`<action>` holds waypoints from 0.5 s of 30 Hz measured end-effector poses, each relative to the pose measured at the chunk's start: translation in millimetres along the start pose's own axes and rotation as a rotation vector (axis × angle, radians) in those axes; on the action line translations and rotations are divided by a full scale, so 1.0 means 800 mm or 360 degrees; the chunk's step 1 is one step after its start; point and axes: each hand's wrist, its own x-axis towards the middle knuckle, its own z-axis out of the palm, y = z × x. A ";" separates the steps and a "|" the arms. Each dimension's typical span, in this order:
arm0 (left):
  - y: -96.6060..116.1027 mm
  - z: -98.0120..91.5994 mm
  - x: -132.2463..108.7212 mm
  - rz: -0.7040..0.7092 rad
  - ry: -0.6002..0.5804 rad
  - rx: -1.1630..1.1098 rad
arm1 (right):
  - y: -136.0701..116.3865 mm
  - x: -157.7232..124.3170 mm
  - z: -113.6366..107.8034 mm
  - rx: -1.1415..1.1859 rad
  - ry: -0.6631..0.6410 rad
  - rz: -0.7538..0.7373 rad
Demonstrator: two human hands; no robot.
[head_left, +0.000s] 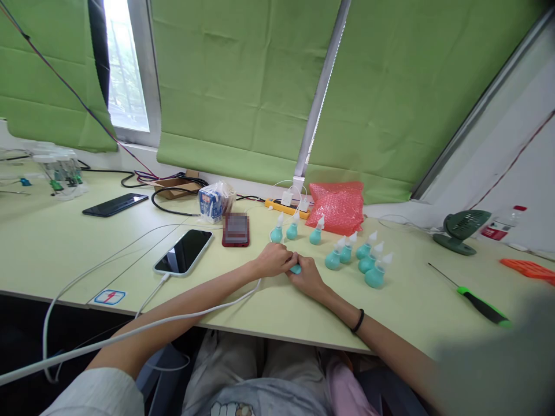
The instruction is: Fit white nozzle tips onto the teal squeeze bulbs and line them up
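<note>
My left hand (274, 260) and my right hand (309, 277) meet over the table near its front edge, both closed. Between them a bit of a teal rubber bulb syringe (295, 269) shows, gripped by my right hand; its tip is hidden. The left fingers are pinched right against it, and what they hold is covered. Behind the hands stand three teal bulb syringes (292, 231) with clear pointed tips. Several more bulb syringes (375, 277) stand in a group to the right of my right hand.
A phone (184, 253) on a white cable, a dark red device (236, 230) and a tissue pack (211, 205) lie left. Behind are a power strip (284, 209) and red bubble-wrap bag (336, 207). Rightward are a screwdriver (483, 307), green fan (462, 231) and bottle (505, 224).
</note>
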 end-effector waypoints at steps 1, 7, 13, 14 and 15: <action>0.000 0.000 0.000 -0.0026 0.0008 -0.0065 | 0.000 0.000 0.000 0.0029 -0.0007 -0.0009; -0.001 -0.002 0.005 -0.0193 -0.0001 -0.0574 | 0.001 0.000 0.001 0.0130 -0.0034 -0.0072; -0.006 -0.004 0.007 -0.0228 -0.0064 -0.0862 | 0.002 -0.001 0.003 0.0144 0.0005 -0.0107; -0.007 -0.004 0.007 -0.0237 -0.0076 -0.0891 | 0.002 -0.001 0.004 0.0140 0.0009 -0.0117; -0.008 -0.004 0.007 -0.0249 -0.0087 -0.0916 | 0.002 -0.001 0.004 0.0133 0.0010 -0.0129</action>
